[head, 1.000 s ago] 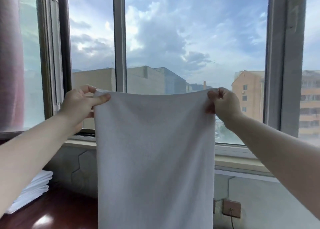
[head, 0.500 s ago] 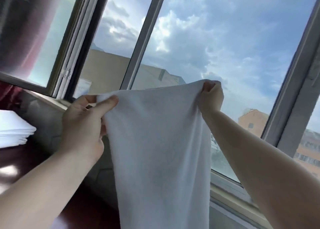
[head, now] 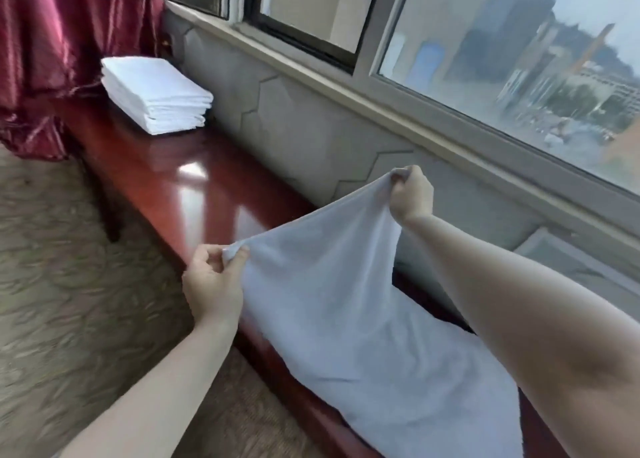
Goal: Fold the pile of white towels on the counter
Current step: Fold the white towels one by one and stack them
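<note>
A white towel stretches between my two hands, and its lower part lies on the glossy red-brown counter. My left hand pinches one top corner near the counter's front edge. My right hand grips the other top corner, higher and closer to the wall. A neat stack of folded white towels sits at the far left end of the counter.
A dark red curtain hangs behind the folded stack. A grey wall and window sill run along the back of the counter. Patterned carpet lies to the left, below the counter's front edge.
Both hands have come down from in front of the window, lowering the towel until its bottom part lies on the counter. My view has tilted down and to the left.
</note>
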`<state>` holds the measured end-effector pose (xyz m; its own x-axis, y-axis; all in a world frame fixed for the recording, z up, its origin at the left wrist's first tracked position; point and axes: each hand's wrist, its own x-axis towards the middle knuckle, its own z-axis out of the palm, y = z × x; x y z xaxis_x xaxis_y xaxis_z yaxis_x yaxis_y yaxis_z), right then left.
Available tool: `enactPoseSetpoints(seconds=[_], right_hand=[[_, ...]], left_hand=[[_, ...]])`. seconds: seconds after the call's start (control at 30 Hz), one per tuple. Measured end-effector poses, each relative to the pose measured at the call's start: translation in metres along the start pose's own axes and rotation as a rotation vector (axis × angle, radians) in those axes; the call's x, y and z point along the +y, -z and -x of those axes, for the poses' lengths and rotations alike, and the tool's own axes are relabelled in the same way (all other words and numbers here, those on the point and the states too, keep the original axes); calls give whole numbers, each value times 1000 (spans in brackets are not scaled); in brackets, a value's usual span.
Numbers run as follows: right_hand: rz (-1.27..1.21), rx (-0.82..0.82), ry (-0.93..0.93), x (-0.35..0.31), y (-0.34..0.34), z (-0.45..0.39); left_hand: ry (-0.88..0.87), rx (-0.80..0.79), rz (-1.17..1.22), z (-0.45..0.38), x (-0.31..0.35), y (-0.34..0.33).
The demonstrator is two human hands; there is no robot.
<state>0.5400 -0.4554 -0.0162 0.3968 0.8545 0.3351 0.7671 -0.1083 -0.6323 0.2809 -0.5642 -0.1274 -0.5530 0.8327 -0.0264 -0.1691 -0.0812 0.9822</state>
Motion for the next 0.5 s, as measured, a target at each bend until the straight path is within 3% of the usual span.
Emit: enactPoseSetpoints(seconds=[0.13,0.27,0.5], right_hand=[[6,-108,-10,-35,-72,-17],[18,-182,-40,-62,-135,-45],[184,-264,-18,-85,-213,-96]], left_hand=[[30,11,-208,-83,-24,22],[90,-111,-402,-164,-42,36],[202,-156,-547,-265,-63,40]])
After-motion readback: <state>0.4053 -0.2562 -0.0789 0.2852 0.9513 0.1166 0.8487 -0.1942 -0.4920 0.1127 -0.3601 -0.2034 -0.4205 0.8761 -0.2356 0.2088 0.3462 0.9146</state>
